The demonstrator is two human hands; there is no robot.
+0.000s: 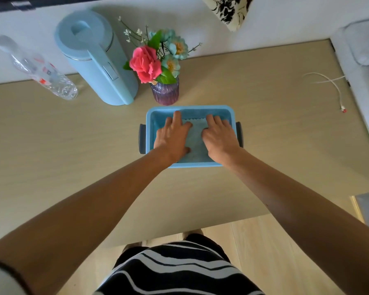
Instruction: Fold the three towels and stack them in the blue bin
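While both arms reach forward over the bench point(264, 128), the left hand point(173, 135) and right hand point(218, 135) lie flat, fingers spread, pressing on a folded pale towel point(197, 141) inside the blue bin point(190, 107). Towel's zigzag far edge shows between the hands. Number of towels underneath: cannot tell. Bin sits mid-bench, just in front of a purple vase of flowers point(165, 92). Pale blue kettle point(96, 60) and clear bottle point(41, 69) farther left; white cable point(337, 86) far right.
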